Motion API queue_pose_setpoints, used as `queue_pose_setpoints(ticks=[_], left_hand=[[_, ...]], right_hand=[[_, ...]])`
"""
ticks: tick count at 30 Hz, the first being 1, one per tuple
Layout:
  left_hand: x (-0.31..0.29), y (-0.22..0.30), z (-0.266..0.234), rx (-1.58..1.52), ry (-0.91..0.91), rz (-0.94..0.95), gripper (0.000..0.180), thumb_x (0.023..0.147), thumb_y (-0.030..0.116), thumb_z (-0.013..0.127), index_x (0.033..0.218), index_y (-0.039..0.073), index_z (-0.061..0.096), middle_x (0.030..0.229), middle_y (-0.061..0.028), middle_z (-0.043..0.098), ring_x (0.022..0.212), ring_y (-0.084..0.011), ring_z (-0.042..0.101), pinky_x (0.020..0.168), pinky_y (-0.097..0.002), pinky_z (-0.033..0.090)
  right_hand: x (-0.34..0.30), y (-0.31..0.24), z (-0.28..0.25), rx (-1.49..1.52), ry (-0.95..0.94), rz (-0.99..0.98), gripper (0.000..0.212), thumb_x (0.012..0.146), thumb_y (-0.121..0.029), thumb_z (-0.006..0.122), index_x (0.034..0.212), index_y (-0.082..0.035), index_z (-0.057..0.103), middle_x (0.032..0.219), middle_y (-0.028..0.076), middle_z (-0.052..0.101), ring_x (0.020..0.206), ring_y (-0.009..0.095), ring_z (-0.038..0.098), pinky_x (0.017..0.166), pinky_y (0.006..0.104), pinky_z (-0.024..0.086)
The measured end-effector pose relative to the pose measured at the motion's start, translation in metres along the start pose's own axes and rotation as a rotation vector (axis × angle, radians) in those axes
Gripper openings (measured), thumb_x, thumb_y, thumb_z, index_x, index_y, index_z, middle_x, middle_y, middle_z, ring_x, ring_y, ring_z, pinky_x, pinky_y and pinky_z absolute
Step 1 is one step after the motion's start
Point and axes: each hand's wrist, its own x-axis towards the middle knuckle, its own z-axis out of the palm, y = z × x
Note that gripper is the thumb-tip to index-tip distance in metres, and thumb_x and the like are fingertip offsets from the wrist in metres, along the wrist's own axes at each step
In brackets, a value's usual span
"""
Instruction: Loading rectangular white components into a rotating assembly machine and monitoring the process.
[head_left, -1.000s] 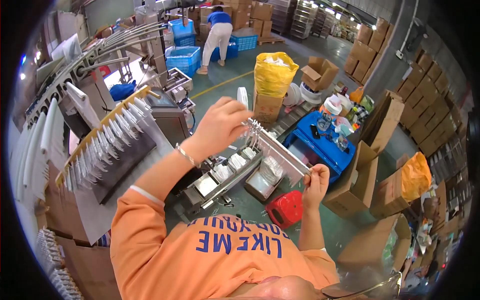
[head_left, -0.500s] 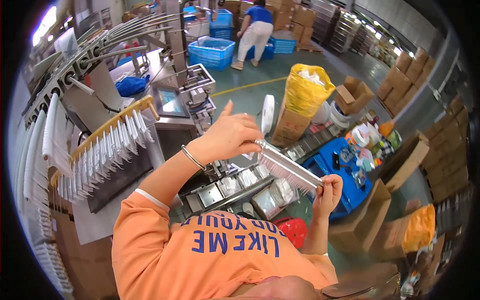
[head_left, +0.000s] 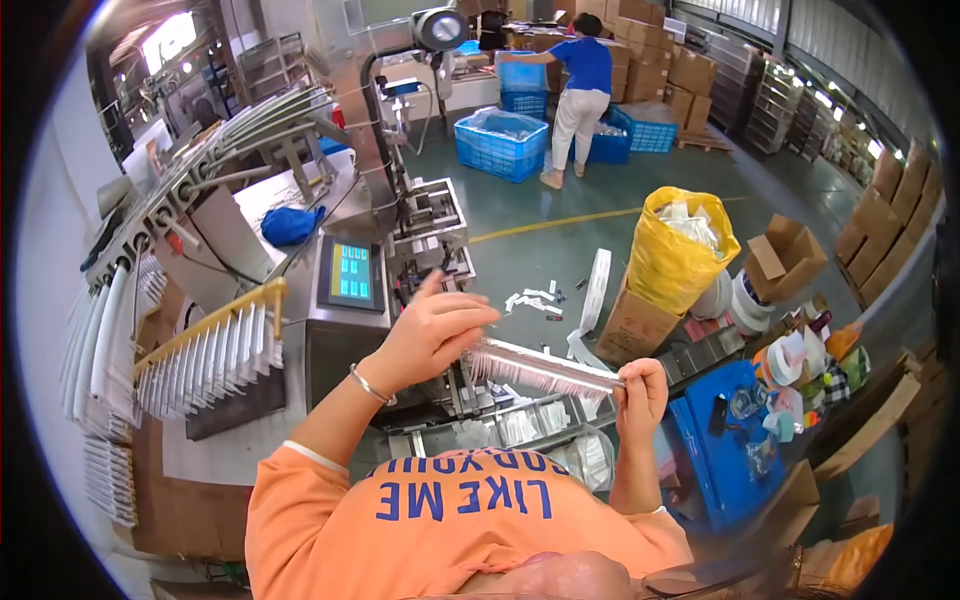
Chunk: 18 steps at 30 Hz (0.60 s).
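**One slim white-fringed bar (head_left: 545, 372), slanting across the middle of the frame**

The right hand (head_left: 641, 388), right of centre, is closed in a pinch, thumb and fingers on the bar's right end. The left hand (head_left: 440, 335), left of centre, has its fingers loosely bent and spread, one pointing upward, just by the bar's left end; whether it grips that end cannot be told. A metal bangle (head_left: 371, 385) circles the left wrist. The bar tilts down slightly toward the right, its pale fringe hanging from the underside.

Beneath it, a metal trough (head_left: 410, 445) runs along the lower middle of the frame, with white bundles (head_left: 520, 427) in its compartments. A lit touchscreen (head_left: 352, 272) sits left of centre, below and to the right of a crumpled blue cloth (head_left: 290, 225). At the left, a wooden rod (head_left: 155, 355) carries a row of white strips (head_left: 205, 370), above a grey surface (head_left: 190, 450).

Right of centre, a yellow plastic bag (head_left: 665, 265) stuffed with white material stands at a cardboard box (head_left: 635, 320). At the upper middle, a person in a blue shirt (head_left: 587, 65) stands among blue crates (head_left: 500, 150).
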Motion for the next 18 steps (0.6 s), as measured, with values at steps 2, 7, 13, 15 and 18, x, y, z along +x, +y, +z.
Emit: queue_pose_setpoints(ticks=[2, 7, 13, 15, 18], left_hand=[[0.012, 0.008, 0.002, 0.128, 0.061, -0.059, 0.026, 0.076, 0.024, 0.062, 0.1, 0.013, 0.06, 0.098, -0.0029, 0.061, 0.101, -0.0196, 0.055, 0.1, -0.0563, 0.018], [0.02, 0.003, 0.017, 0.106, -0.189, -0.101, 0.021, 0.077, 0.016, 0.06, 0.097, 0.012, 0.061, 0.096, -0.0037, 0.062, 0.1, -0.0192, 0.056, 0.101, -0.0525, 0.017], [0.026, 0.009, 0.013, 0.152, 0.107, -0.099, 0.021, 0.077, 0.015, 0.058, 0.098, 0.011, 0.061, 0.096, -0.0071, 0.061, 0.096, -0.0233, 0.056, 0.101, -0.0514, 0.018], [0.024, 0.005, 0.01, 0.169, -0.001, -0.221, 0.024, 0.077, 0.017, 0.06, 0.099, 0.011, 0.061, 0.097, -0.0074, 0.061, 0.095, -0.0233, 0.056, 0.1, -0.0508, 0.019], [0.013, -0.012, 0.014, 0.046, -0.187, -0.249, 0.024, 0.077, 0.019, 0.061, 0.1, 0.012, 0.062, 0.097, -0.0063, 0.061, 0.094, -0.0218, 0.056, 0.101, -0.0518, 0.019]], right_hand=[[0.013, 0.005, -0.009, 0.049, -0.008, 0.01, 0.008, 0.089, -0.005, 0.044, 0.082, -0.005, 0.047, 0.068, 0.0, 0.044, 0.052, 0.004, 0.035, 0.047, 0.018, 0.029], [0.035, 0.013, -0.019, 0.058, -0.046, 0.054, 0.009, 0.089, -0.004, 0.042, 0.082, -0.005, 0.047, 0.068, 0.0, 0.043, 0.053, 0.005, 0.037, 0.049, 0.0177, 0.03], [0.043, 0.016, -0.025, 0.073, -0.065, 0.051, 0.008, 0.089, -0.004, 0.042, 0.083, -0.004, 0.047, 0.066, -0.001, 0.042, 0.053, 0.004, 0.036, 0.048, 0.0176, 0.029], [0.044, 0.016, -0.03, 0.089, -0.066, 0.043, 0.008, 0.089, -0.004, 0.042, 0.083, -0.004, 0.047, 0.065, -0.001, 0.042, 0.053, 0.004, 0.036, 0.048, 0.0176, 0.028], [0.044, 0.015, -0.031, 0.07, -0.084, 0.028, 0.007, 0.089, -0.004, 0.042, 0.084, -0.004, 0.047, 0.064, -0.001, 0.041, 0.052, 0.004, 0.035, 0.047, 0.0177, 0.027]])
